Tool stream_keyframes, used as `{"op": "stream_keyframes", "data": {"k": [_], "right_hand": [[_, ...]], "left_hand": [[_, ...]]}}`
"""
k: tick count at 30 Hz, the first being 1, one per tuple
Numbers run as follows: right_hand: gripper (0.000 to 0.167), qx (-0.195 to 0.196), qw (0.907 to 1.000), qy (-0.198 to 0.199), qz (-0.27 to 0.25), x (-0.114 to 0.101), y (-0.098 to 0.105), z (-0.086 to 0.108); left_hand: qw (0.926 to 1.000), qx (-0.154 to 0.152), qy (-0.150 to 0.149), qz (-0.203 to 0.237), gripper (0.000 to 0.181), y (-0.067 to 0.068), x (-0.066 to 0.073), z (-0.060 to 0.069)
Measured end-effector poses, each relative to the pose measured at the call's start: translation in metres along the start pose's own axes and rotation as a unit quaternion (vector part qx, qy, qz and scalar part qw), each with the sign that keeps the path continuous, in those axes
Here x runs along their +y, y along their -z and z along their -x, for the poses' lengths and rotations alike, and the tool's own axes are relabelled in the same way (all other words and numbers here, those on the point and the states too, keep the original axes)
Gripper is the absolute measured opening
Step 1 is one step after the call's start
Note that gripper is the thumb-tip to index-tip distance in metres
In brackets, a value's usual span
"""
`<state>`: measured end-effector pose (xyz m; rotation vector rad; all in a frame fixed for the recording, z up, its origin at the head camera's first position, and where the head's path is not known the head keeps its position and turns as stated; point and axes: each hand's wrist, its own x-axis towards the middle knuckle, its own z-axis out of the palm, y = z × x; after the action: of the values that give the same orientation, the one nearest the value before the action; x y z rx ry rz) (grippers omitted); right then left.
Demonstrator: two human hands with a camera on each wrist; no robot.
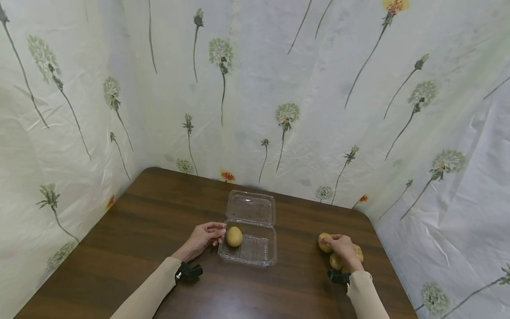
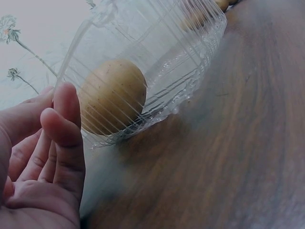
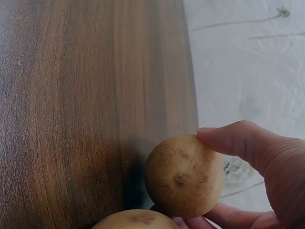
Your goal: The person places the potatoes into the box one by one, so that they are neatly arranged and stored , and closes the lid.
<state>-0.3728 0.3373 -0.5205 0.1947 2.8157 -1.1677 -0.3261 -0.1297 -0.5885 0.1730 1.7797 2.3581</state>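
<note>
An open clear plastic container (image 1: pixel 255 257) lies on the table with its lid folded back. One potato (image 1: pixel 234 237) sits at the left of its base, seen through the ribbed wall as a potato (image 2: pixel 113 98) in the left wrist view. The left hand (image 1: pixel 204 239) pinches the container's left edge between thumb and fingers. Over a group of potatoes at the right, the right hand (image 1: pixel 343 249) holds a potato (image 1: pixel 324 243) between thumb and fingers; the right wrist view shows this potato (image 3: pixel 183 176) in the hand's grip, with another potato (image 3: pixel 136 220) just below.
Other potatoes (image 1: pixel 358 253) lie under and beside the right hand on the dark wooden table (image 1: pixel 167 199). A flower-printed curtain (image 1: pixel 247 88) stands behind the table and along both sides. Each wrist carries a black camera mount.
</note>
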Motion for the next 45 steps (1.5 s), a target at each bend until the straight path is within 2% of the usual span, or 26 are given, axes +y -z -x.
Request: {"op": "stream_keyframes", "data": {"k": [6, 15, 22, 27, 34, 45], "right_hand": [[0.044, 0.022, 0.9996, 0.006, -0.015, -0.003, 0.000, 0.001], [0.058, 0.021, 0.9993, -0.007, -0.029, -0.010, 0.002, 0.004], [0.060, 0.031, 0.9991, -0.011, -0.025, -0.018, 0.000, 0.003], [0.063, 0.015, 0.9987, -0.026, -0.040, -0.023, 0.000, 0.006], [0.071, -0.023, 0.9944, -0.045, -0.092, -0.027, -0.003, 0.011], [0.076, -0.077, 0.9854, -0.031, -0.149, -0.039, -0.010, 0.016]], "left_hand": [[1.0000, 0.002, 0.001, 0.000, 0.046, 0.000, -0.001, 0.000], [1.0000, 0.003, -0.001, 0.000, 0.044, 0.000, 0.001, 0.001], [1.0000, 0.003, 0.000, 0.000, 0.044, 0.000, 0.002, 0.000], [1.0000, 0.006, 0.003, 0.002, 0.044, -0.001, 0.003, 0.001], [1.0000, 0.007, 0.005, -0.003, 0.044, -0.002, 0.003, 0.002], [1.0000, 0.002, 0.001, -0.007, 0.047, -0.001, 0.003, 0.002]]}}
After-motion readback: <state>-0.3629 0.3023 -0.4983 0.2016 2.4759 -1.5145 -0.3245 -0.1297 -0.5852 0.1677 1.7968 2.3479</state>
